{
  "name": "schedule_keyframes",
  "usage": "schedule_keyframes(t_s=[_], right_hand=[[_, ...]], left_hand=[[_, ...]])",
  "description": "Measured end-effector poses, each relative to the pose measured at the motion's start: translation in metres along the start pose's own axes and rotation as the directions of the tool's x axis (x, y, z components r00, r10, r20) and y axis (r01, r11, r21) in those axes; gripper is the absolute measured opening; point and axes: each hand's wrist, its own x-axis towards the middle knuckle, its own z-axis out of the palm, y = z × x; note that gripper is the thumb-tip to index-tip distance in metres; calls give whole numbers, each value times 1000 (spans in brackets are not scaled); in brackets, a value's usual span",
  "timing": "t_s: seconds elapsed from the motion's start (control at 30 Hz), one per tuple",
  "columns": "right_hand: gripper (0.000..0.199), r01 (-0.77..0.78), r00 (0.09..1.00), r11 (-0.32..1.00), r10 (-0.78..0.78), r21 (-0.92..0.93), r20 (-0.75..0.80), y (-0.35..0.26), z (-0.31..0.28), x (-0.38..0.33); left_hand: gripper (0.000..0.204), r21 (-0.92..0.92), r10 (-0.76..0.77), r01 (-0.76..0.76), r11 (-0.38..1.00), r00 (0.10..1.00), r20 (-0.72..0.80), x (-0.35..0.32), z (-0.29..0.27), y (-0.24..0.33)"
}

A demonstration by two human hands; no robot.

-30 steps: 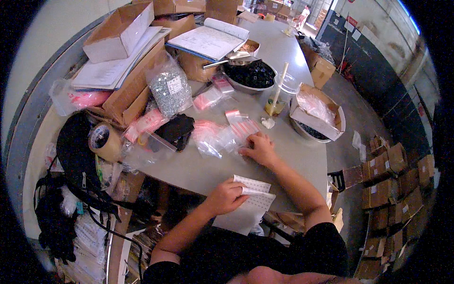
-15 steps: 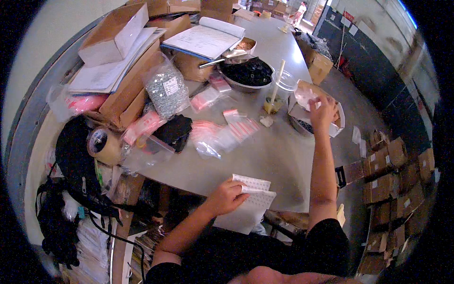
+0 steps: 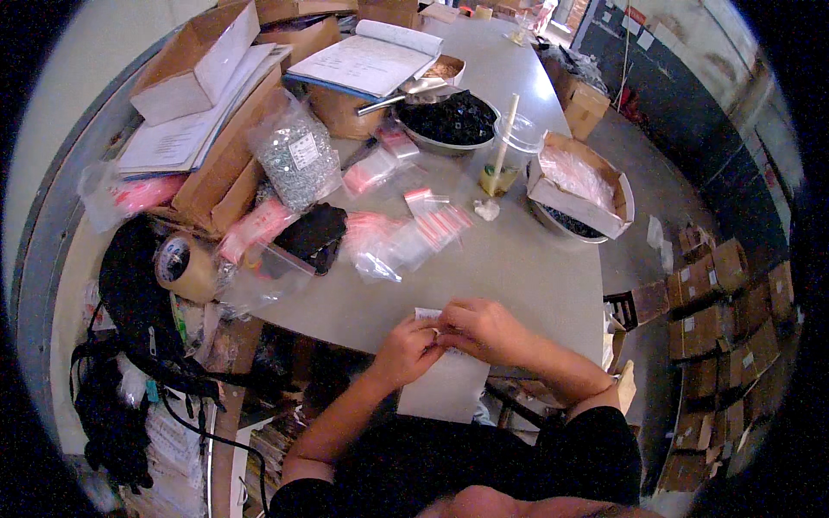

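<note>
My left hand (image 3: 407, 350) grips a white sheet of small printed labels (image 3: 443, 386) at the near edge of the table. The sheet hangs down toward my lap, and its top edge shows above my fingers. My right hand (image 3: 484, 330) meets the left one over the upper part of the sheet, fingers pinched together. Whatever lies between the right fingertips is hidden. Beyond the right hand, a white cardboard box (image 3: 577, 210) of clear plastic packets (image 3: 577, 177) rests on a metal bowl of dark pieces (image 3: 566, 226).
Zip bags with red strips (image 3: 406, 233) lie mid-table beside a black pouch (image 3: 315, 239). Behind stand a bag of metal parts (image 3: 298, 164), a bowl of black pieces (image 3: 449, 121) and a plastic cup with a stick (image 3: 503, 164). A tape roll (image 3: 186, 266) sits left; cartons (image 3: 717, 337) stack right.
My right hand has come back from the white box to the label sheet and now touches its upper part beside my left hand. The left hand keeps its hold.
</note>
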Motion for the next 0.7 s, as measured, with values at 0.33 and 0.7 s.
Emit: schedule_keyframes(t_s=[0.33, 0.7], right_hand=[[22, 18, 998, 997, -13, 77, -67, -4, 0, 0], [16, 25, 999, 977, -16, 212, -41, 2, -2, 2]], left_hand=[[16, 13, 5, -5, 1000, 1000, -20, -1, 2, 0], [19, 3, -31, 31, 1000, 999, 19, -5, 3, -5]])
